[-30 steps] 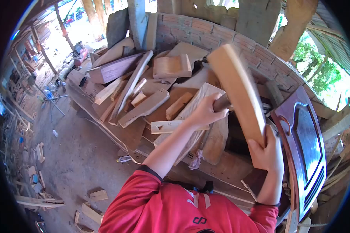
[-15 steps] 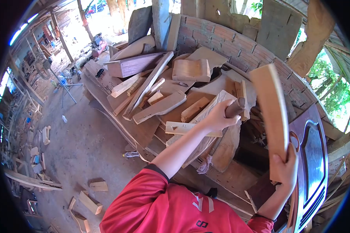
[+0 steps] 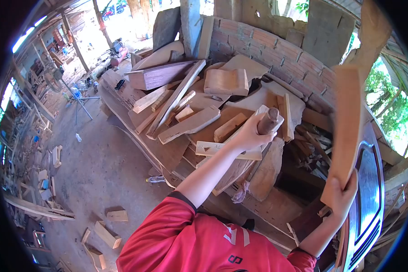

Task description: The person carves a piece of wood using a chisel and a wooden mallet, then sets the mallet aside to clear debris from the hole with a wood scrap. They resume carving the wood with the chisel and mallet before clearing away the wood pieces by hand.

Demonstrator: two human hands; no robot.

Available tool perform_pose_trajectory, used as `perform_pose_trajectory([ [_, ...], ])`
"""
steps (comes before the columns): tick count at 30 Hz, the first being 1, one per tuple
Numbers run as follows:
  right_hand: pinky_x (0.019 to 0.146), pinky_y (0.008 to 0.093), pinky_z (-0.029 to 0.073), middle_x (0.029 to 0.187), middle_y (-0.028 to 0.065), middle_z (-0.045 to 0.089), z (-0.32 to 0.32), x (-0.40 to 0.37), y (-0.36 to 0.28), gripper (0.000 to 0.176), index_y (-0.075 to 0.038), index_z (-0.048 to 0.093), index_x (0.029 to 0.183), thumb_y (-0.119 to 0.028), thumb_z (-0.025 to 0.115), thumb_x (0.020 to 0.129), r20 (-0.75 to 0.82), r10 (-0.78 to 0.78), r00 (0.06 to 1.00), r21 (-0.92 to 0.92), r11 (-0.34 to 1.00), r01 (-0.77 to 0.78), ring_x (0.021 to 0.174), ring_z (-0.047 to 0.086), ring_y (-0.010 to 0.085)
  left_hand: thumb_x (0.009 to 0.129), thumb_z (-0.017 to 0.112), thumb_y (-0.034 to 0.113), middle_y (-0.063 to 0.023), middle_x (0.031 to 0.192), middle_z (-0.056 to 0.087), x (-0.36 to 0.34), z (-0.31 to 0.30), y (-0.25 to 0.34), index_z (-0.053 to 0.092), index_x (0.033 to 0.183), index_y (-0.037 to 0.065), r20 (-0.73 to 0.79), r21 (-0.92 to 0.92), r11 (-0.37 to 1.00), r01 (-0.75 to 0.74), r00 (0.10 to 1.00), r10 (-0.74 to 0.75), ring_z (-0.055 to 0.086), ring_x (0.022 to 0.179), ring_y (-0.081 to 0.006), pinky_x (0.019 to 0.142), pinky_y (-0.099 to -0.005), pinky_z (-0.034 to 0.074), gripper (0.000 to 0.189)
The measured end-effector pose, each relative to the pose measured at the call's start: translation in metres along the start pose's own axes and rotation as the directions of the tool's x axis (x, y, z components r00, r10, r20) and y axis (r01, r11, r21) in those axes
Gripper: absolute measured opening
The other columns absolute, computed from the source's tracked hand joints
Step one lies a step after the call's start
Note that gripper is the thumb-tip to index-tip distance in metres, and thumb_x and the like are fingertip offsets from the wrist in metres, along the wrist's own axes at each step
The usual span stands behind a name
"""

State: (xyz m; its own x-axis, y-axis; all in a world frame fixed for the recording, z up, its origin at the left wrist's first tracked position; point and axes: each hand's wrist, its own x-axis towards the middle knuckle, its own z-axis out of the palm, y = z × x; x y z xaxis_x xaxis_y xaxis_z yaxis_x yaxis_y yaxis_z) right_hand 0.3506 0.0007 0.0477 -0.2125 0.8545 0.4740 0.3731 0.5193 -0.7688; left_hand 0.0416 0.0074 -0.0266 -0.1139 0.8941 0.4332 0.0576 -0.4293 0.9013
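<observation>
My right hand (image 3: 343, 195) grips the lower end of a long, slightly curved wooden board (image 3: 347, 127), held nearly upright at the right. Over the bench, my left hand (image 3: 251, 135) is wrapped round a dark brown round wooden piece like a handle (image 3: 269, 119); its lower part is hidden by the hand. Just under that wrist lies a pale flat wooden strip (image 3: 229, 150) with a dark triangular mark. A short wooden block (image 3: 230, 127) and a rough plank offcut (image 3: 190, 124) rest left of the left hand.
A carved dark wooden panel (image 3: 367, 181) stands close by my right hand. Behind the bench runs a brick wall (image 3: 276, 54). Several offcuts, such as a wooden block (image 3: 107, 234), lie on the floor (image 3: 109, 167). A stand fan (image 3: 53, 78) is at the far left.
My right hand has moved the curved board to the right and turned it, so its top now leans rightward. In my left hand, the round handle-like piece has tipped more upright.
</observation>
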Motion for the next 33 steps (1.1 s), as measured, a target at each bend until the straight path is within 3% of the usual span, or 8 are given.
perform_pose_trajectory([
  [2, 0.079, 0.0306, 0.044, 0.092, 0.0107, 0.058, 0.006, -0.007, 0.014, 0.054, 0.003, 0.044, 0.119, -0.011, 0.062, 0.07, -0.016, 0.107, 0.994, 0.262, 0.96, -0.099, 0.087, 0.054, 0.0179, 0.069, 0.067, 0.011, -0.0029, 0.079, 0.056, 0.004, 0.001, -0.008, 0.055, 0.095, 0.004, 0.013, 0.031, 0.999, -0.038, 0.999, 0.037, 0.05, 0.075, -0.0117, 0.072, -0.0297, 0.042, 0.029],
  [7, 0.064, 0.0351, 0.047, 0.077, 0.0194, 0.058, 0.007, 0.003, -0.007, 0.049, 0.001, 0.051, 0.106, -0.014, 0.072, 0.064, 0.406, 0.06, 0.912, -0.39, 0.914, 0.113, 0.071, 0.061, 0.0271, 0.067, 0.065, 0.009, -0.0034, 0.08, 0.056, 0.005, 0.011, -0.008, 0.055, 0.096, 0.004, -0.004, -0.059, 0.997, -0.043, 0.999, 0.043, 0.052, 0.076, -0.0126, 0.074, -0.0302, 0.042, 0.031],
  [10, 0.066, 0.0341, 0.047, 0.079, 0.0173, 0.059, -0.012, 0.002, -0.009, 0.048, 0.001, 0.051, 0.105, -0.013, 0.07, 0.063, 0.126, -0.193, 0.973, -0.374, 0.899, 0.227, 0.07, 0.06, 0.0276, 0.069, 0.066, 0.01, -0.0032, 0.08, 0.056, 0.005, 0.004, -0.004, 0.055, 0.096, 0.004, 0.004, 0.059, 0.998, -0.039, 0.999, 0.039, 0.052, 0.076, -0.0124, 0.074, -0.0295, 0.042, 0.03],
  [14, 0.069, 0.0313, 0.047, 0.094, 0.0115, 0.058, 0.001, -0.003, -0.007, 0.044, 0.003, 0.051, 0.104, -0.014, 0.067, 0.066, -0.093, 0.004, 0.996, 0.357, 0.934, 0.029, 0.071, 0.059, 0.0261, 0.07, 0.067, 0.013, -0.0038, 0.079, 0.056, 0.007, 0.008, -0.011, 0.055, 0.095, 0.003, 0.015, 0.098, 0.995, -0.003, 1.0, 0.001, 0.051, 0.075, -0.0127, 0.073, -0.0301, 0.042, 0.029],
  [17, 0.063, 0.0337, 0.046, 0.078, 0.0174, 0.058, 0.001, 0.002, -0.013, 0.042, 0.001, 0.052, 0.1, -0.017, 0.068, 0.066, 0.315, -0.063, 0.947, -0.463, 0.861, 0.211, 0.067, 0.058, 0.0241, 0.071, 0.067, 0.015, -0.0042, 0.077, 0.056, 0.007, 0.017, -0.004, 0.056, 0.094, 0.003, 0.015, 0.089, 0.995, -0.035, 0.999, 0.034, 0.051, 0.073, -0.0131, 0.071, -0.03, 0.042, 0.028],
  [25, 0.067, 0.0343, 0.049, 0.087, 0.0079, 0.058, 0.005, 0.0, -0.004, 0.038, 0.003, 0.048, 0.103, -0.016, 0.063, 0.073, -0.133, -0.056, 0.99, 0.365, 0.925, 0.102, 0.072, 0.059, 0.0226, 0.071, 0.067, 0.016, -0.0057, 0.073, 0.054, 0.008, 0.02, -0.002, 0.053, 0.088, 0.002, 0.031, 0.114, 0.993, -0.028, 0.999, 0.024, 0.049, 0.07, -0.0131, 0.066, -0.0301, 0.041, 0.025],
  [28, 0.063, 0.0362, 0.046, 0.079, 0.0189, 0.057, 0.003, 0.004, -0.017, 0.042, 0.0, 0.05, 0.099, -0.021, 0.069, 0.069, 0.318, -0.183, 0.93, -0.492, 0.807, 0.327, 0.067, 0.06, 0.0339, 0.071, 0.067, 0.013, -0.005, 0.079, 0.055, 0.013, 0.023, -0.005, 0.054, 0.092, 0.002, 0.074, 0.114, 0.993, 0.02, 0.997, -0.028, 0.05, 0.075, -0.0124, 0.072, -0.0296, 0.041, 0.027],
  [33, 0.067, 0.0352, 0.047, 0.074, 0.0114, 0.057, -0.011, 0.004, -0.028, 0.043, 0.003, 0.051, 0.103, -0.017, 0.067, 0.068, 0.036, -0.134, 0.99, -0.194, 0.971, 0.138, 0.07, 0.059, 0.026, 0.071, 0.068, 0.014, -0.0041, 0.082, 0.057, 0.011, 0.027, 0.007, 0.056, 0.096, 0.002, 0.079, 0.162, 0.986, 0.031, 0.996, -0.045, 0.052, 0.079, -0.0119, 0.076, -0.0291, 0.042, 0.03],
])
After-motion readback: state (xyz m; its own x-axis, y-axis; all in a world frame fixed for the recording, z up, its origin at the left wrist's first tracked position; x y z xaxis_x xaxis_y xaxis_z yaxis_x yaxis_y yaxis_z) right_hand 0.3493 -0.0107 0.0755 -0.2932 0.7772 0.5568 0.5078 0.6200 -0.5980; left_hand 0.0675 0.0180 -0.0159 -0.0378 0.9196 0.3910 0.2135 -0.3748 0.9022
